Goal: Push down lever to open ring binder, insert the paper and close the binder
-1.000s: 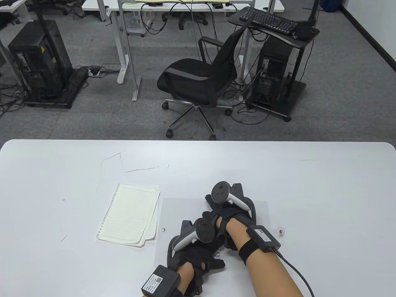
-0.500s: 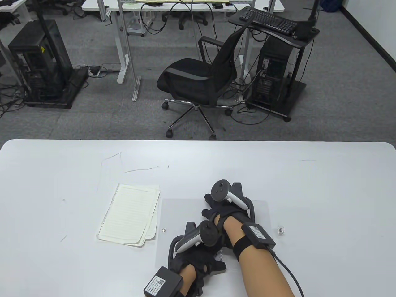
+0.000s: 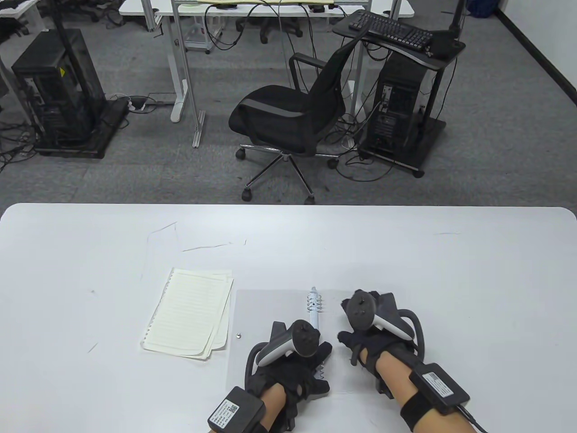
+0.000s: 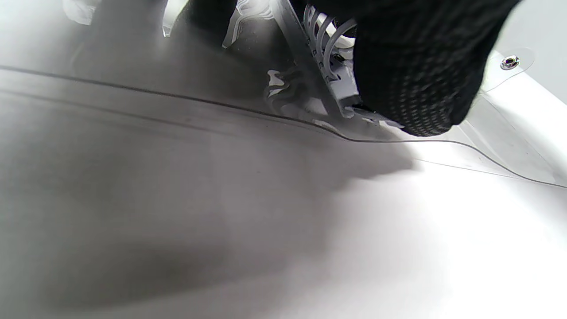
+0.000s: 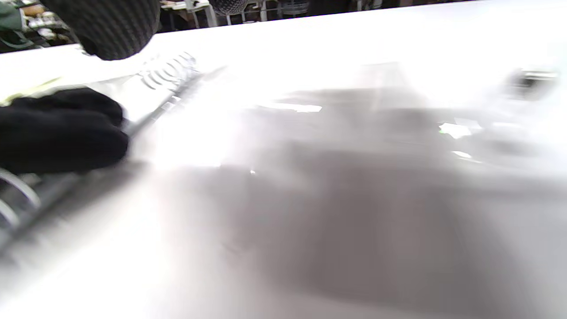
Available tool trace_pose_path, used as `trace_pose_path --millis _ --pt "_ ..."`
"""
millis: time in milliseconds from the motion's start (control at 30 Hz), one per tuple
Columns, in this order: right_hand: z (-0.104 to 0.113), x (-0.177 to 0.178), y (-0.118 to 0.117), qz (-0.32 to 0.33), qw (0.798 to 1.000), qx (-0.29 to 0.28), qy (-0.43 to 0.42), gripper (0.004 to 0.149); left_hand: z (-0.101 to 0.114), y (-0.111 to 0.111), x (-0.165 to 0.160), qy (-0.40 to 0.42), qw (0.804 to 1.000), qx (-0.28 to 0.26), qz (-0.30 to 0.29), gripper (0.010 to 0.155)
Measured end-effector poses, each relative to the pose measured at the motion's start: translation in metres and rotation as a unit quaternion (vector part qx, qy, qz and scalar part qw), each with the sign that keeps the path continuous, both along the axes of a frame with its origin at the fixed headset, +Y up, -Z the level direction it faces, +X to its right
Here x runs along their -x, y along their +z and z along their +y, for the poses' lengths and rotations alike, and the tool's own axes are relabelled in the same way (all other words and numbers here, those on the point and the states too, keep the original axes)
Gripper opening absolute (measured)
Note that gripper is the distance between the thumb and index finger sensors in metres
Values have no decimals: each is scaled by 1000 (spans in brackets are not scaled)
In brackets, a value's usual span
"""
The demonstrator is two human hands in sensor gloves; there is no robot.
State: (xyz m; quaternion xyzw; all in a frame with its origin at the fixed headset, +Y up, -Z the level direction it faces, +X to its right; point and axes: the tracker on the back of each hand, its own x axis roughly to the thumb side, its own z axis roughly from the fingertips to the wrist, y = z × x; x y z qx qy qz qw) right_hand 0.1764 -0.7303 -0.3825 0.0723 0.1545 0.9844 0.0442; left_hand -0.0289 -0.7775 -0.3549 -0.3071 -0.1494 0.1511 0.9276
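A clear plastic ring binder (image 3: 266, 311) lies flat and open on the white table. Its metal ring mechanism (image 3: 314, 307) runs down the middle. My left hand (image 3: 321, 354) lies over the near end of the mechanism; in the left wrist view one gloved fingertip (image 4: 412, 75) presses on the end of the ring mechanism (image 4: 325, 53). My right hand (image 3: 354, 345) hovers or rests on the right cover beside the rings, fingers loosely bent, holding nothing. A stack of lined punched paper (image 3: 189, 313) lies left of the binder. The right wrist view is blurred and shows the rings (image 5: 170, 71).
A small metal stud (image 3: 238, 335) sits on the left cover near the paper. Beyond the table's far edge (image 3: 288, 205) stand a black office chair (image 3: 293, 117) and computer towers on the floor.
My right hand has left the far end of the ring mechanism and swung right and nearer, uncovering the rings. My left hand stays on the near end.
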Motion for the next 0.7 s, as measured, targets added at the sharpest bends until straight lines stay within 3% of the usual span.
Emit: trace_pose_path --millis 133,333,400,600,700 --pt "-18 -39 18 -32 999 -15 27 75 0 0 0 -1 1000 -1 0 81" --pt "-48 -65 25 -86 996 27 -12 77 -1 0 0 3 1000 -2 0 81" --pt "-53 -70 24 -107 990 72 -49 78 0 0 0 4 1000 -1 0 81" --pt "-60 -72 23 -105 989 88 -56 79 0 0 4 16 1000 5 -3 82" --pt "-60 -72 22 -103 988 100 -57 80 16 2 10 6 1000 -1 8 86"
